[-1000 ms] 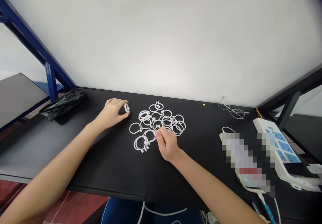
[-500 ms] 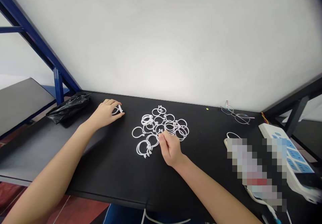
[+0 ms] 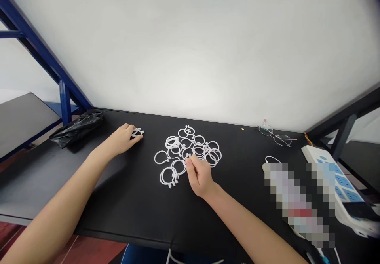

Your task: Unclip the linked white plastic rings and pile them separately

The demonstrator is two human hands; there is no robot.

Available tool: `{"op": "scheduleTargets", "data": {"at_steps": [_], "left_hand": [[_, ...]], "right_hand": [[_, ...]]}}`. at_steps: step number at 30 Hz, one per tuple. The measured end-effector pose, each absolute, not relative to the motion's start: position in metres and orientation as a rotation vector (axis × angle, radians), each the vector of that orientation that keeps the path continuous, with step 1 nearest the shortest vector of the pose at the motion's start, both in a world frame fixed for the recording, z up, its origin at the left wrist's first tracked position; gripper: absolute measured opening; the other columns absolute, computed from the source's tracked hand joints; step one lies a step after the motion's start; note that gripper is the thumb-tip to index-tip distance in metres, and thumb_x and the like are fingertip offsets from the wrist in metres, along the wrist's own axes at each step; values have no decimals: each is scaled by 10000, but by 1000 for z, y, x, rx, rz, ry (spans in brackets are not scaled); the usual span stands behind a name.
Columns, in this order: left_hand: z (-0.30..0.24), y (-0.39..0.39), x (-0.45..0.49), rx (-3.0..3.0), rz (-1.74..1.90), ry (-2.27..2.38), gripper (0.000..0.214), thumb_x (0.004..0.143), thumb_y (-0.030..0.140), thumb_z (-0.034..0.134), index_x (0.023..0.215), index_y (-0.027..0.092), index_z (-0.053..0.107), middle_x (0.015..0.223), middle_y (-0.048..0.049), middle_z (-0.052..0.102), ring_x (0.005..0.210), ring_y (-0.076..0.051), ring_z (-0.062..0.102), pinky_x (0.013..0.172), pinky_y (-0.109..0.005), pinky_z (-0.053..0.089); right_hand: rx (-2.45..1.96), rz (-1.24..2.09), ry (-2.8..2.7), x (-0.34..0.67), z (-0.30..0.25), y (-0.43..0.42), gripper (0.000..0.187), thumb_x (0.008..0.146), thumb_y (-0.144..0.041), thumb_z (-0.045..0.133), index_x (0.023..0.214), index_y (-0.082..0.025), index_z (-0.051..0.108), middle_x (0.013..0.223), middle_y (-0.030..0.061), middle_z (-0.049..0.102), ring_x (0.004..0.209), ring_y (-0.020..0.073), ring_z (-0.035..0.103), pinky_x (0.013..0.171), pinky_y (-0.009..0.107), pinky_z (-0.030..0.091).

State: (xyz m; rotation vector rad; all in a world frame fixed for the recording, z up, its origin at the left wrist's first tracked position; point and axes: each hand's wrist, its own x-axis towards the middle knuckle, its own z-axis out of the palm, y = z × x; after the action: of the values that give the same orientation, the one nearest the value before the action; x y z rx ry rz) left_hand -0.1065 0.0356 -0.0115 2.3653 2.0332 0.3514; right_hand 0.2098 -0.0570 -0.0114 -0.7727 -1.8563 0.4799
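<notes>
Your left hand point(image 3: 126, 137) has sunk lower and now holds its ring point(image 3: 137, 132) down on the counter point(image 3: 133, 200), fingers curled over it, well left of the pile point(image 3: 190, 149). Your right hand point(image 3: 199, 175) has barely shifted: thumb and forefinger are pinched together at the pile's near edge, hiding whether they grip a ring. The rings overlap, so their count is hard to make out. Far left lies a black bag point(image 3: 77, 126). To the right are glasses point(image 3: 274, 134), a power strip point(image 3: 337, 179) cut off by the frame, its markings too small to read, and a pixelated patch point(image 3: 297, 200).
</notes>
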Motion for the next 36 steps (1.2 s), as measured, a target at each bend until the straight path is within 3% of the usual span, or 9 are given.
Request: {"op": "scheduleTargets", "data": {"at_steps": [13, 18, 24, 30, 36], "left_hand": [[-12, 30, -101, 2422, 230, 1990, 566, 885, 584, 392, 1111, 128, 639, 1216, -192, 603, 1103, -362, 601, 917, -472, 503], [-6, 35, -101, 2451, 300, 1936, 515, 967, 409, 240, 1062, 146, 673, 1184, -167, 626, 1082, -325, 608, 920, -462, 505], [0, 37, -104, 2573, 278, 1824, 373, 901, 343, 374, 1010, 156, 677, 1107, -143, 638, 1003, -310, 622, 896, -446, 495], [3, 34, -98, 2580, 270, 1809, 307, 867, 333, 421, 933, 178, 678, 1018, -121, 675, 951, -292, 632, 855, -403, 487], [6, 33, -95, 2617, 230, 1774, 328, 866, 319, 405, 990, 183, 676, 1034, -110, 694, 967, -291, 638, 822, -386, 483]], "right_hand": [[-751, 481, -1849, 209, -11, -59, 338, 960, -136, 424, 687, -228, 248, 532, -90, 227, 409, 59, 241, 439, 226, 213], [-750, 477, -1852, 209, -11, -58, 335, 963, -133, 413, 688, -229, 247, 533, -90, 220, 409, 60, 239, 438, 229, 209], [-753, 466, -1854, 209, -10, -58, 333, 964, -134, 406, 688, -230, 246, 528, -90, 222, 405, 62, 240, 435, 233, 208], [-762, 451, -1854, 209, -11, -58, 334, 972, -160, 393, 685, -233, 237, 523, -91, 219, 403, 62, 227, 425, 233, 206], [-780, 460, -1857, 209, -10, -58, 339, 980, -195, 391, 674, -231, 249, 512, -88, 239, 404, 63, 249, 428, 232, 217]]}}
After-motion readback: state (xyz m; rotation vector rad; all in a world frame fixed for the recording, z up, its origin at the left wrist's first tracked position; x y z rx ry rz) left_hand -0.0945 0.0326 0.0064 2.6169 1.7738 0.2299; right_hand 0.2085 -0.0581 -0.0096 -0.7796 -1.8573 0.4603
